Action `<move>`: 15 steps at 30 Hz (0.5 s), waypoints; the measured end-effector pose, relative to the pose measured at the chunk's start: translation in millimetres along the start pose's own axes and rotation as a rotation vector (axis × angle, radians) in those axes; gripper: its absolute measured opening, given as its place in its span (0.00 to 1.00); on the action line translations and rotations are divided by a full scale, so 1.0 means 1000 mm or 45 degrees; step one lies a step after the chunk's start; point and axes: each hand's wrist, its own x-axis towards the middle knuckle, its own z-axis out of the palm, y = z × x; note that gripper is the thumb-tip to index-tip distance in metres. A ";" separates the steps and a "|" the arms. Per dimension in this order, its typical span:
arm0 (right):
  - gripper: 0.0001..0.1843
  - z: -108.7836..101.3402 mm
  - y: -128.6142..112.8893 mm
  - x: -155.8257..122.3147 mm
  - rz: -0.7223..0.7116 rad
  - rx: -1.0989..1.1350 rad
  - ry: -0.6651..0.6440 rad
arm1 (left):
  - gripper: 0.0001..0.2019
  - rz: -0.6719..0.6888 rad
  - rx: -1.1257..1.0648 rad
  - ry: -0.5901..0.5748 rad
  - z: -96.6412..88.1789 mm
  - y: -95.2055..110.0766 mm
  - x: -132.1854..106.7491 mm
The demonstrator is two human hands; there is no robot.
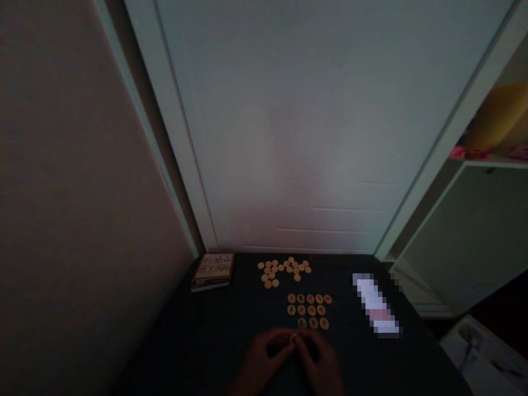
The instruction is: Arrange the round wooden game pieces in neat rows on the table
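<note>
My left hand and my right hand meet near the front of the dark table. Between their fingertips is one round Chinese chess piece, pinched by both. Just beyond my hands lie rows of similar pieces, face up, with red or dark characters. The row closest to me is right behind my right fingers. Farther back, a loose cluster of pale discs shows plain faces with no marks I can make out.
A small stack of books or boxes sits at the table's back left. On the right lies a blurred-out white and pink item. A white panel rises behind the table, with a wall left and shelving right.
</note>
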 end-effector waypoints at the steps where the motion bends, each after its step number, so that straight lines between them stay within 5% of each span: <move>1: 0.19 0.000 0.001 0.000 -0.003 -0.001 0.004 | 0.14 -0.008 0.018 0.018 0.000 -0.001 0.000; 15: 0.21 0.001 -0.003 0.000 0.061 0.004 -0.045 | 0.12 0.033 0.175 0.026 0.000 -0.010 -0.001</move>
